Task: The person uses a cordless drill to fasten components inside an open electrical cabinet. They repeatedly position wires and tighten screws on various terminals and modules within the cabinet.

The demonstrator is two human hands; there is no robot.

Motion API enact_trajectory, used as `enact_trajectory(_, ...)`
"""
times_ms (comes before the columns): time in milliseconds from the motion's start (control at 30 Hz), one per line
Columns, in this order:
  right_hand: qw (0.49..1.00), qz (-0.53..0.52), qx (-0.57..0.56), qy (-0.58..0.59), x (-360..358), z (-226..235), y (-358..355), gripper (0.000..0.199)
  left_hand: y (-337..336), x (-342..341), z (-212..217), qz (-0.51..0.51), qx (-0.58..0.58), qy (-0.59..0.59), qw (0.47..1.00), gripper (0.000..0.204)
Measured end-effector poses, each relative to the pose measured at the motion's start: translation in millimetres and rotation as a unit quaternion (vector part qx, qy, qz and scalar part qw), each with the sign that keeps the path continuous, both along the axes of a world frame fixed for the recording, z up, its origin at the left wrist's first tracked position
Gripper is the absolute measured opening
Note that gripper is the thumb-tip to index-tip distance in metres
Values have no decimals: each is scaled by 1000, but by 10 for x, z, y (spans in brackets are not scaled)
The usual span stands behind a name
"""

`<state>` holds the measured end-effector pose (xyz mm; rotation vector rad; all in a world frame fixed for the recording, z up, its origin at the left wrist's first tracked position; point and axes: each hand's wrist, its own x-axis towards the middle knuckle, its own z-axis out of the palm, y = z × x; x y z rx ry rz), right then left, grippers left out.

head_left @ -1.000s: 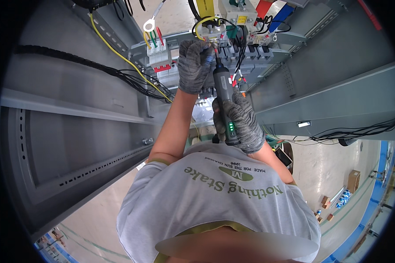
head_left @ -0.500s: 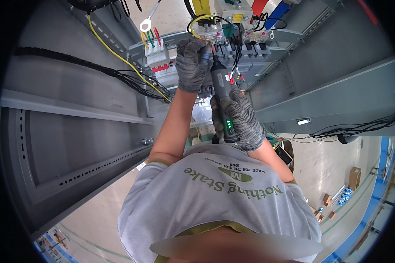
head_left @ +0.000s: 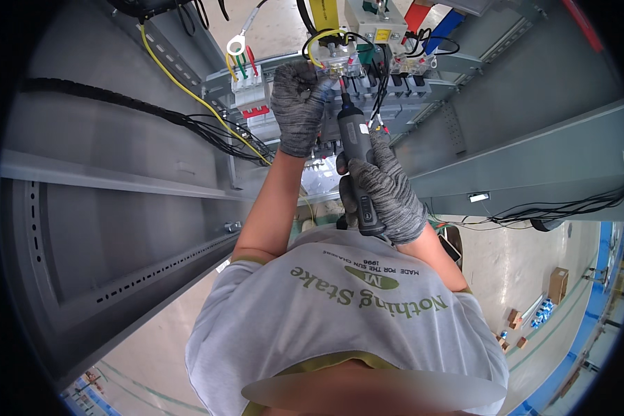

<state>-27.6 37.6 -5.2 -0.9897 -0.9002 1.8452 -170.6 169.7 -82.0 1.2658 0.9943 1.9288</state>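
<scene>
My right hand, in a grey knit glove, is wrapped round a dark grey cordless screwdriver. Its shaft points up and away, with the tip at a clear-covered terminal block where a yellow wire and black wires arrive. Just left of that tip is my left hand, gloved alike, its fingers curled and the fingertips close together at the block's lower edge. What those fingertips hold, if anything, is too small to make out. A white breaker with red levers sits left of this hand.
Grey cabinet walls rise on both sides, with a steel ledge at left. A black wire bundle and a long yellow-green wire run along the left. A ring-terminal cable hangs above the breaker. Black cables cross the right ledge.
The green lights on the screwdriver's handle have gone dark. The screwdriver and my right hand sit slightly lower and further right in the picture. My left hand stays by the terminal block.
</scene>
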Motion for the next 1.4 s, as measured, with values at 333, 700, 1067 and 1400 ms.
enact_trajectory(333,999,4,-10,30,-107,-80,15,68,0,44,-34,-37,32,-65,997,30)
enact_trajectory(700,998,7,49,37,467,-270,-507,62,-278,42,94,96,-53,79,991,26)
enact_trajectory(1067,993,40,-10,113,879,-391,-957,69,-396,206,1287,276,212,497,795,32)
enact_trajectory(1400,989,60,6,134,1003,-381,-844,69,193,-141,1216,8,0,353,936,22)
